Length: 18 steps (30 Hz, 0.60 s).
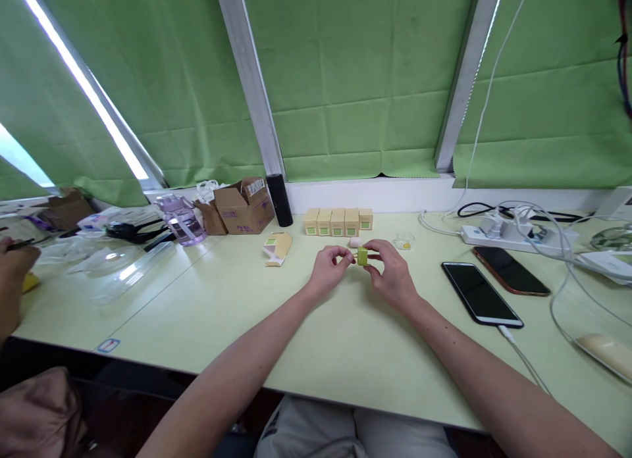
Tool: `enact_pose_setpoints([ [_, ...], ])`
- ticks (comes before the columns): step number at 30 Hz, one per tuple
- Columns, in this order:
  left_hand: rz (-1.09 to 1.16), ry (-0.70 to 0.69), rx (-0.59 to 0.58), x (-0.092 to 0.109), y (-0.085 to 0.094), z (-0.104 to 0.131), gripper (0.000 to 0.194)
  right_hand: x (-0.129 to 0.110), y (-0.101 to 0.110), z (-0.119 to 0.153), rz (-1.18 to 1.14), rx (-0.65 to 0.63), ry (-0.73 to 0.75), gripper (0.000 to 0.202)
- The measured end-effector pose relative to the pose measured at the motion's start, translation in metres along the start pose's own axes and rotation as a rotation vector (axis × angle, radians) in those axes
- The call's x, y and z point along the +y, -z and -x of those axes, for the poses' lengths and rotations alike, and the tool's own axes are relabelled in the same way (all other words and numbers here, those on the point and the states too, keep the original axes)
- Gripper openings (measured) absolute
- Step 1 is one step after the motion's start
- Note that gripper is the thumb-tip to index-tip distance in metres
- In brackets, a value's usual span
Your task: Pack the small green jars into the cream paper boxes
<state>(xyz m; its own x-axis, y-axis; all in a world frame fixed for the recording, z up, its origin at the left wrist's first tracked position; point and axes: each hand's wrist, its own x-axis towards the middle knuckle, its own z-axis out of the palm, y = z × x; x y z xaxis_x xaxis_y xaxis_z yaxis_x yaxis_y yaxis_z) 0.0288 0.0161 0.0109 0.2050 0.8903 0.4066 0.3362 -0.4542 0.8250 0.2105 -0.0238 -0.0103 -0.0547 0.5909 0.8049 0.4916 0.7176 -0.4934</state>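
Observation:
Over the middle of the table, my right hand (392, 270) grips a small green plug adapter (363, 256) between thumb and fingers. Its prong side points left. My left hand (330, 268) is closed in a pinch at that prong side; its fingertips touch the prongs. Just behind the adapter sits a small pale pink piece (354, 242). Farther back stand several small yellowish boxes (338, 222) with green squares, in a row. An opened box (278, 249) of similar colour lies to the left. A small clear container (405, 241) with something yellow in it is to the right.
Two phones (478, 293) (511, 270), a power strip (513, 237), cables and a beige mouse (607, 354) occupy the right. Leftward stand a black cylinder (280, 200), a cardboard box (244, 208), a purple bottle (182, 220) and clear plastic packaging (131, 270). Another person's hand (14, 280) is at far left.

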Motion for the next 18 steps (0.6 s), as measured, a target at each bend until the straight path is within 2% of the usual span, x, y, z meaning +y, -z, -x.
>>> enact_pose_setpoints([
  [12, 0.1, 0.011, -0.021, 0.0, 0.003, 0.0, 0.022, -0.003, 0.002, -0.001, -0.001, 0.008, -0.023, 0.041],
  [18, 0.137, 0.067, 0.116, -0.012, 0.005, -0.007, 0.018, 0.0, 0.003, -0.001, 0.031, 0.025, -0.038, 0.041],
])
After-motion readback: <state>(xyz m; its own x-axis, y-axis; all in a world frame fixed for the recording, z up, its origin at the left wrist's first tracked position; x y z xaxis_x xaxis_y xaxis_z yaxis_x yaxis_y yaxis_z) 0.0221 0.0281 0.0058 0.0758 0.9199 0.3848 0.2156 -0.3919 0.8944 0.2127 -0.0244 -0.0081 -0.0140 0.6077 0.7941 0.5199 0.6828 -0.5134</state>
